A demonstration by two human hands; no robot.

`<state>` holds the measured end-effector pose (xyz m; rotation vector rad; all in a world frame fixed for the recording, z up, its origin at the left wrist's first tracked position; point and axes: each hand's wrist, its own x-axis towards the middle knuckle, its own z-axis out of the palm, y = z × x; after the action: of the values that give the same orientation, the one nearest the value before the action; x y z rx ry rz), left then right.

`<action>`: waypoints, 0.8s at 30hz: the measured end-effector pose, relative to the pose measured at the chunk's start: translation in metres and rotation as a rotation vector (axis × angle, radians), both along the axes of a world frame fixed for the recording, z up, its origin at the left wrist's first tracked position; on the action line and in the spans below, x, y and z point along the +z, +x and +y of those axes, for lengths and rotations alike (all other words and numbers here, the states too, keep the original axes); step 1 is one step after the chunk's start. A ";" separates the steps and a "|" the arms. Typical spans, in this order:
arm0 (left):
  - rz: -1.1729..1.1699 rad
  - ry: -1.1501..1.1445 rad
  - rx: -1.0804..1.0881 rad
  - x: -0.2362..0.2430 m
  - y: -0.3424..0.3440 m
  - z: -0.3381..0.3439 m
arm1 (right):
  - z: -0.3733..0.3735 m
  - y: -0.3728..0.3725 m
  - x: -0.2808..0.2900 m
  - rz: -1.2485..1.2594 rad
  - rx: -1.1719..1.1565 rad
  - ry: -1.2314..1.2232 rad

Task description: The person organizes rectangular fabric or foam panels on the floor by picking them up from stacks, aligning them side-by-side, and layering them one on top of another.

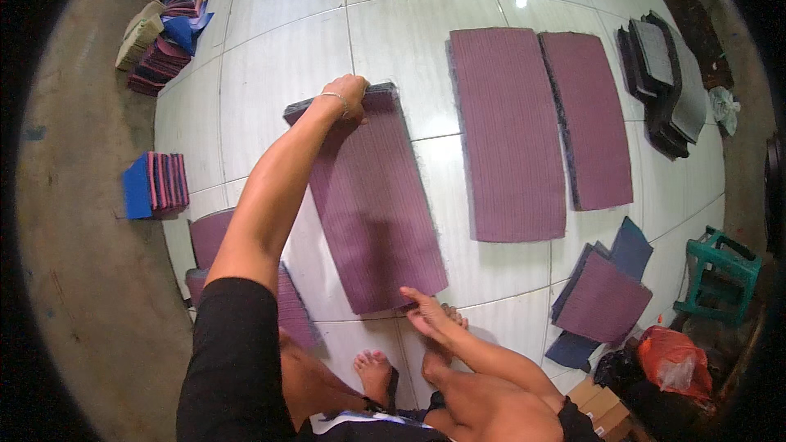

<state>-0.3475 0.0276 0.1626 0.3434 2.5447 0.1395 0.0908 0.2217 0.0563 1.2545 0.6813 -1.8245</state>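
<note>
A long stack of purple, ribbed mat pieces with grey edges lies at a slant on the tiles before me. My left hand, wearing a bracelet, grips its far end, fingers curled over the edge. My right hand is at the near right corner, fingers apart; whether it touches the mat is hard to tell. Two similar long pieces lie side by side to the right. Further purple pieces lie under and beside my left forearm, partly hidden.
Small layered stacks sit left, grey pieces at back right. Blue and purple squares, a green stool, a red bag and cardboard are near right. My bare feet are below the mat.
</note>
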 end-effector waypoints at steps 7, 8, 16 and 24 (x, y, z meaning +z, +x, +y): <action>0.673 0.553 0.183 0.018 0.046 -0.054 | -0.008 0.005 -0.021 0.129 0.043 0.266; 0.691 0.626 0.335 0.006 0.074 -0.095 | -0.020 -0.005 0.009 0.160 -0.024 0.212; -0.078 0.647 0.971 -0.043 0.222 -0.075 | -0.024 -0.003 -0.002 0.209 -0.156 0.186; 0.628 0.137 0.478 -0.082 0.168 -0.111 | -0.024 -0.016 0.027 0.183 -0.263 0.173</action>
<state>-0.1792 -0.0838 0.0807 -0.2223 3.2067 0.4468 0.0749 0.1975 0.0830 1.3512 0.8206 -2.1537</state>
